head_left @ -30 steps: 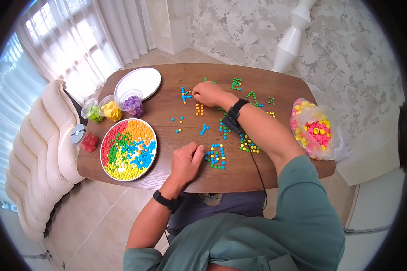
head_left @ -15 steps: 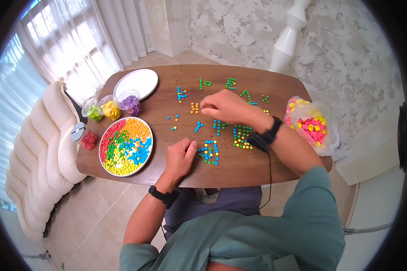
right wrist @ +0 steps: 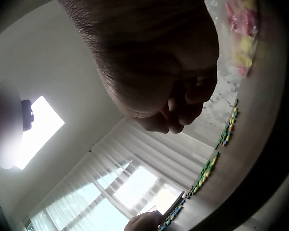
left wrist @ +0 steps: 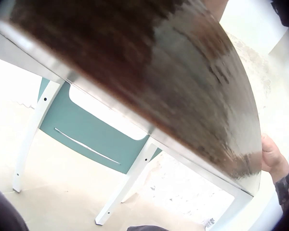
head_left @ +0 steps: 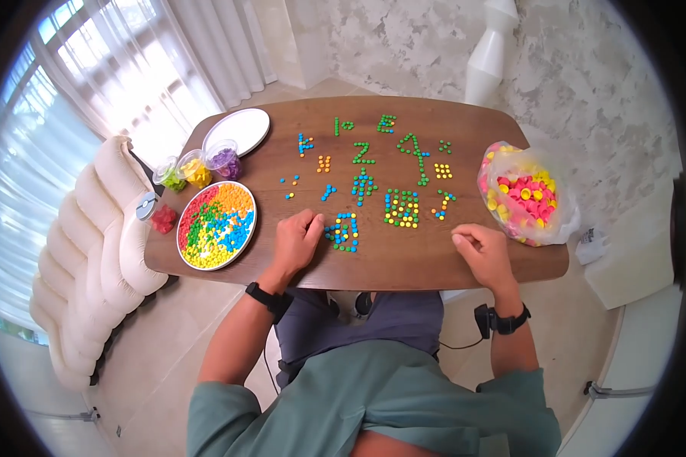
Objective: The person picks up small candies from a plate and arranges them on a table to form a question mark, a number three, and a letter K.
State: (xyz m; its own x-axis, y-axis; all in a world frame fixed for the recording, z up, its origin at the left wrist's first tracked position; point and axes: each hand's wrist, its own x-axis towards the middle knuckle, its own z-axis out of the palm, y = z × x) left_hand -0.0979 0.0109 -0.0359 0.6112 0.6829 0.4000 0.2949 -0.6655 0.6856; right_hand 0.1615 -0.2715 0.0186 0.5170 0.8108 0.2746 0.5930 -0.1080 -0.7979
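Observation:
Near the front edge of the wooden table (head_left: 404, 263), the left hand (head_left: 296, 240) rests with fingers loosely bent, just left of a blue, green and yellow candy figure (head_left: 343, 232). The right hand (head_left: 484, 253) lies at the right front, below the plastic bag (head_left: 522, 202) of pink and yellow pieces. Its fingers hang loosely curled in the right wrist view, where the hand (right wrist: 159, 72) shows nothing held. Several small figures of coloured candies spread between and behind the hands, among them a dense green, blue and yellow block (head_left: 402, 209) and a green zigzag (head_left: 362, 153).
A round plate (head_left: 217, 226) of candies sorted partly by colour stands at the left. Behind it are small tubs, including one with purple pieces (head_left: 225, 161), a jar with red pieces (head_left: 161, 217) and a white plate (head_left: 236, 132). A padded cream seat (head_left: 91, 251) stands beside the table.
The right hand has moved from above the candy figures back to the table's right front, uncovering the figures beneath it. The left hand has stayed near the same figure. The head view has shifted slightly.

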